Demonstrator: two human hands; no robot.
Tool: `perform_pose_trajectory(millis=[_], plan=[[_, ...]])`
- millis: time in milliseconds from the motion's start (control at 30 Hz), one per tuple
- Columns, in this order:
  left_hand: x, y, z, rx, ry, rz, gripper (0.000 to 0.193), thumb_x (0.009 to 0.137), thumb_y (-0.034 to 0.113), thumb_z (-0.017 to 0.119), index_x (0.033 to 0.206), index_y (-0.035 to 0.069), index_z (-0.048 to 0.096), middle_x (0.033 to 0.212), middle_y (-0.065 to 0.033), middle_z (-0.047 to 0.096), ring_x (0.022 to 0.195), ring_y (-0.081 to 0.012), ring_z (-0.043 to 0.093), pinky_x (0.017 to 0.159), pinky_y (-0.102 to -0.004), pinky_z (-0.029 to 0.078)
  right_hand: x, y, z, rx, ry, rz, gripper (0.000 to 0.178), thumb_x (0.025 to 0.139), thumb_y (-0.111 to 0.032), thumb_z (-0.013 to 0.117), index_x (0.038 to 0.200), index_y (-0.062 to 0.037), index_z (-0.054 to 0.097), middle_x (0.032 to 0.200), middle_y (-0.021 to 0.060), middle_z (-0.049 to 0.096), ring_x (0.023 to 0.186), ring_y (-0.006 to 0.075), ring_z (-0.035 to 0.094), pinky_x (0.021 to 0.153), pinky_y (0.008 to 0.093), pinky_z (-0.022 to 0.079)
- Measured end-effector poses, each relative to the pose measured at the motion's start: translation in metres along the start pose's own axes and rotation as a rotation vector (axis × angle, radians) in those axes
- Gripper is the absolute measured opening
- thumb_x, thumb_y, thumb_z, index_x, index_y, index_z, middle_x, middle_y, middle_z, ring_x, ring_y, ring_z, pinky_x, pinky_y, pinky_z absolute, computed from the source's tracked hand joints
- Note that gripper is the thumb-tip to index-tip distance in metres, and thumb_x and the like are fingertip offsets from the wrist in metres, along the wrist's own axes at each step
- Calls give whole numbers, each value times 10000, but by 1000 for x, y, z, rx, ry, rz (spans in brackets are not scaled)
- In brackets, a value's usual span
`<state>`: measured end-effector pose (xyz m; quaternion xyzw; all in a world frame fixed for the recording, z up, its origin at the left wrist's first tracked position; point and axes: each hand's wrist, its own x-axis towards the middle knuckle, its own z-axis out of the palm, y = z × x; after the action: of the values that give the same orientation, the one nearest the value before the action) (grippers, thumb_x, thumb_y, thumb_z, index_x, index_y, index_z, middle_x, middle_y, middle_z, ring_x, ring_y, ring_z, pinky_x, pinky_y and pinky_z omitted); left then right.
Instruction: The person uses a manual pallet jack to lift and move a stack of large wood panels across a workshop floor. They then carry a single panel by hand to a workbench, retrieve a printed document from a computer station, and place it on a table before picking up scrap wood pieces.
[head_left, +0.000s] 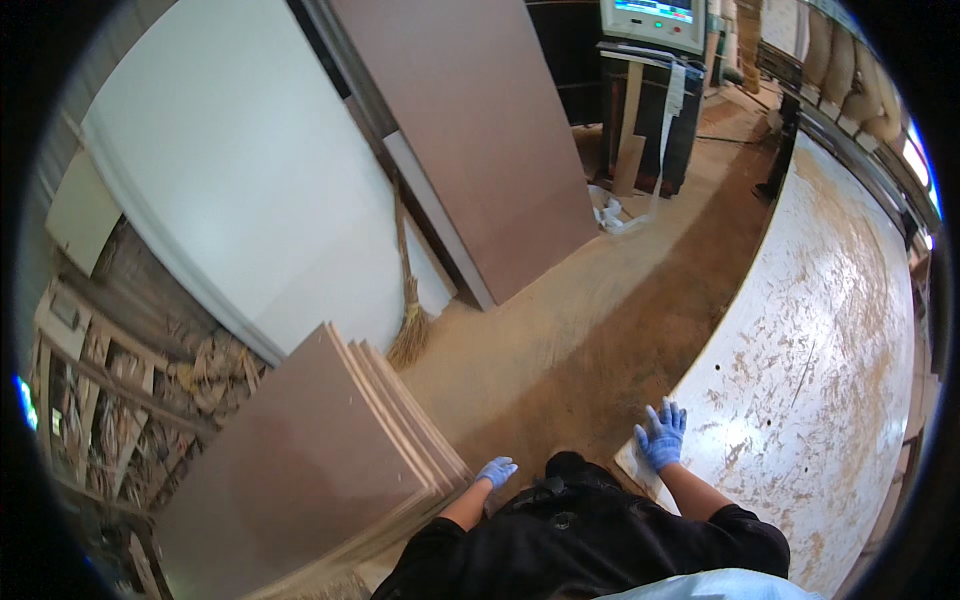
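Zero brown panels (300, 470) in hand; several sit stacked at our left. Our right hand (661, 436) lies fingers spread at the scuffed white table's (840, 330) edge; left hand (497, 471), loosely extended, just beside the stack. What's left, we can't tell.

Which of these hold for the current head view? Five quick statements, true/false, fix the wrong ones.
1. The right hand is at the edge of the scuffed white tabletop. True.
2. The stack of brown boards is beside the right hand. False: it is beside the left hand.
3. The straw broom stands with its bristles up. False: its bristles point down.
4. The console screen is lit. True.
5. Both hands are bare. False: both wear blue gloves.
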<state>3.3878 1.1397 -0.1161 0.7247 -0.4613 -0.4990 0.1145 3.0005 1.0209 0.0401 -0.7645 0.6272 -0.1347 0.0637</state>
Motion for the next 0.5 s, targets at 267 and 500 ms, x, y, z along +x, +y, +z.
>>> perform_pose_trajectory(millis=[267,500], plan=[[103,58,-92,102,-83,158,422,880,290,590,1229,59,536,1293,-163,512,1222,-275,465,1043,-346,356,50,-9,14,37,42,53,328,761,-360,628,1020,-159,648,1194,108,534,1234,355,356,1106,567,101],[181,49,-151,737,-509,23,458,880,384,494,1224,90,569,1318,-116,510,1218,-275,477,1020,-367,373,79,-38,27,106,74,284,166,739,-272,648,880,-184,657,976,7,632,1024,239,536,1108,574,107]])
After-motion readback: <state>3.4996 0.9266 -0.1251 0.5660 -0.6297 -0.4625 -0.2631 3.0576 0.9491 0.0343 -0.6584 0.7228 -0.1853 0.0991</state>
